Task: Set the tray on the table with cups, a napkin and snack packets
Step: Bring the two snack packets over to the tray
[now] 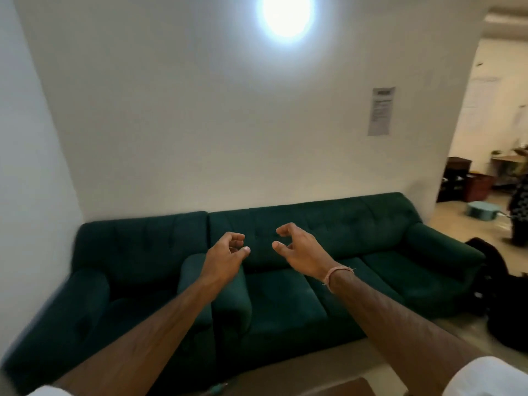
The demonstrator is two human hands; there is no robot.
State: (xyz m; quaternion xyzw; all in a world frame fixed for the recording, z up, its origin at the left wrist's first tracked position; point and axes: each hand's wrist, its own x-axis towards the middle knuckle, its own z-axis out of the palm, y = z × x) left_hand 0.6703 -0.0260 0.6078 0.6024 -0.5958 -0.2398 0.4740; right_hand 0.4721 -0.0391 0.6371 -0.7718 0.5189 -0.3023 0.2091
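No tray, cups, napkin or snack packets show in this view. Both my arms reach forward in mid-air in front of a dark green sofa. My left hand (225,254) holds nothing, its fingers curled loosely with gaps between them. My right hand (297,247), with a pink thread band at the wrist, is also empty, thumb and fingers apart in a loose curve. A brown corner of a table (343,388) peeks in at the bottom edge.
The long green sofa (285,295) stands against a white wall, with a green armchair (114,281) to its left. A dark bag (497,295) lies on the floor at the right. A person (520,212) stands in the doorway area beyond, near wooden furniture (468,181).
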